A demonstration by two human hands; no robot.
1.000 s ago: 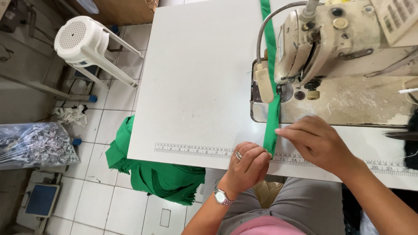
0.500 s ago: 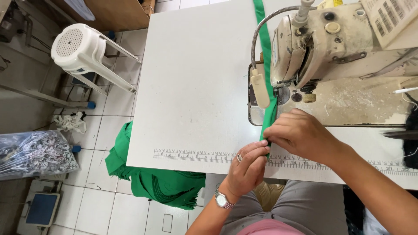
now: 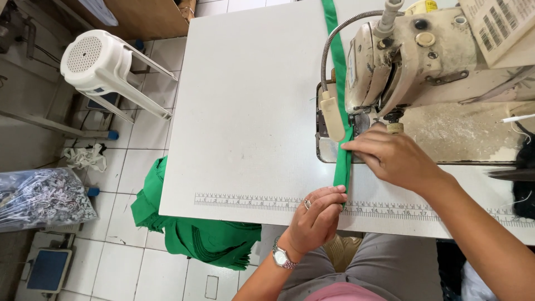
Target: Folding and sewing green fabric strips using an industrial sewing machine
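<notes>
A narrow green fabric strip (image 3: 341,161) runs from the table's near edge up under a worn cream sewing machine (image 3: 423,61) and on past its far side. My left hand (image 3: 315,217), with a ring and a wristwatch, pinches the strip's near end at the table edge. My right hand (image 3: 393,156) lies flat with its fingertips pressing the strip just in front of the needle area. The needle itself is hidden behind the machine head and its lamp.
The white table (image 3: 251,111) has a ruler (image 3: 245,202) printed along its near edge. A pile of green cloth (image 3: 195,234) hangs off the left corner to the tiled floor. A white plastic stool (image 3: 100,61) and a bag of scraps (image 3: 39,198) stand at left.
My right hand has slid forward along the strip toward the machine. My left hand has also moved up, still pinching the strip's near end.
</notes>
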